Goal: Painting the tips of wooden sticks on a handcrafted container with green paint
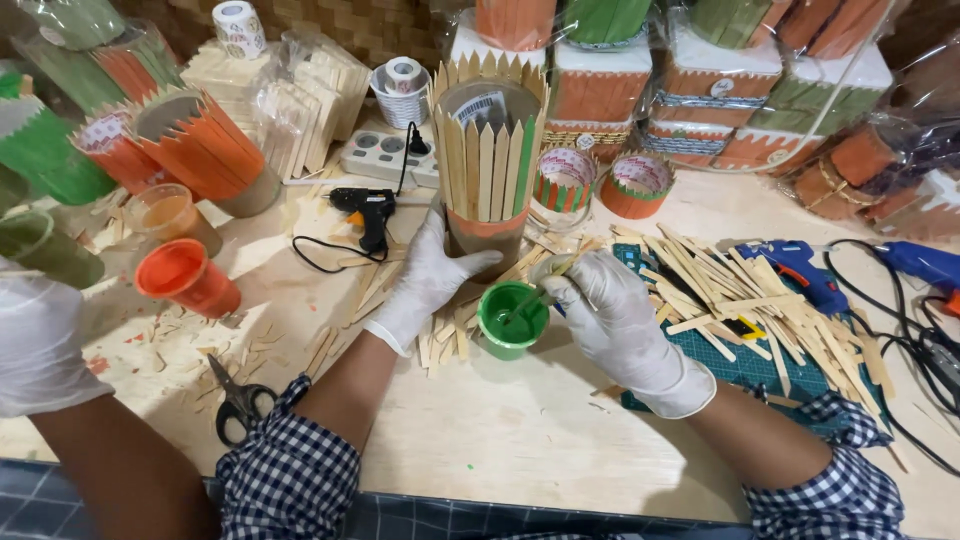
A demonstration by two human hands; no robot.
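Head view: gloved hands paint a stick-clad cylinder.
Left hand (425,278) grips the upright cylinder (487,165); right hand (610,315) pinches a brush (528,297) dipped in the green paint cup (513,318) beside it. Better wipe off excess and keep the cylinder steady.

Both my hands are gloved in white; the left hand (425,280) reaches forward, palm turned inward, fingers and thumb curled in a wide wrapping grip; its bare forearm runs back to a checked cuff; the right hand (615,320) sits just beside it, knuckles up, fingers pinched tight near the thumb; that wrist bends inward, the forearm angling out to a checked sleeve.
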